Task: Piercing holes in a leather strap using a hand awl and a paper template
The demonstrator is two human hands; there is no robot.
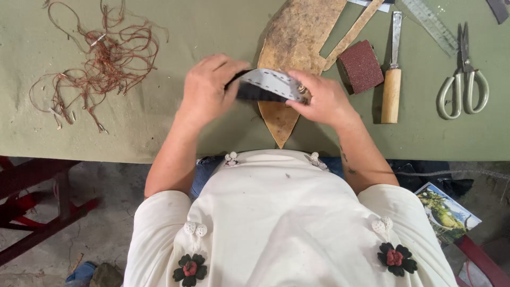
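Here, on the green bench, a tangle of reddish thread lies far left; the left hand and right hand both close their fingers on a grey stitched leather piece above a brown hide, with a sanding block, wooden-handled knife and scissors rightward.

Head view, straight down, close.

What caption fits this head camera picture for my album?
Both hands, left and right, grip a grey stitched piece over brown leather.
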